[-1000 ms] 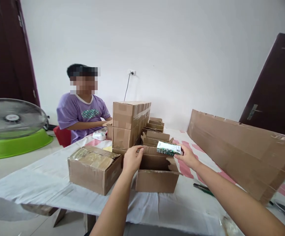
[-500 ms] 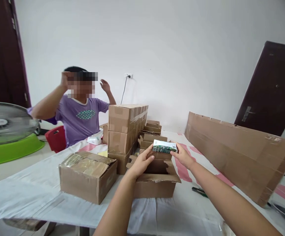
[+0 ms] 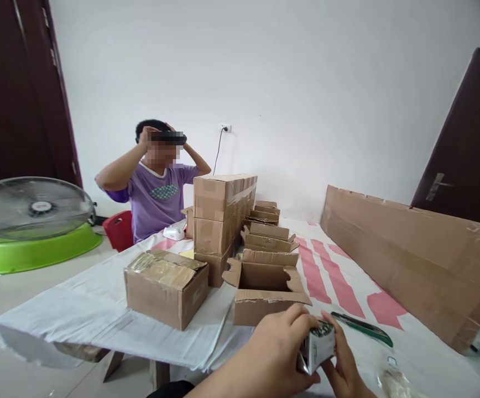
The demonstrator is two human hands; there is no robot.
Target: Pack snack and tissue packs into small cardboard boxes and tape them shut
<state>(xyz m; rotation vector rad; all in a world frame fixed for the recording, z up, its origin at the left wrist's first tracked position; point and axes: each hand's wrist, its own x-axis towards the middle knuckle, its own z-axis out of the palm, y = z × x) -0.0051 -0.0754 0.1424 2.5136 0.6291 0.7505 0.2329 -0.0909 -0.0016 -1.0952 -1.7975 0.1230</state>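
My left hand [image 3: 279,354] and my right hand [image 3: 345,367] both grip a small white and green packet [image 3: 318,345] low in the view, close to me, in front of the open cardboard box [image 3: 265,290]. The left hand's fingers wrap its near side and the right hand's fingers hold its far end. The open box stands on the white-covered table [image 3: 99,315] with its flaps up. What lies inside the box is hidden.
A taped box [image 3: 165,287] sits left of the open one. Stacked boxes [image 3: 221,218] and several open boxes [image 3: 269,235] stand behind. A long cardboard sheet [image 3: 414,260] leans at right. A green-handled tool [image 3: 362,327] lies on the table. A seated person [image 3: 157,188] and a fan [image 3: 30,207] are at left.
Both hands drew the packet from above the open box back toward me, low in the view. The seated person raised both hands to the head.
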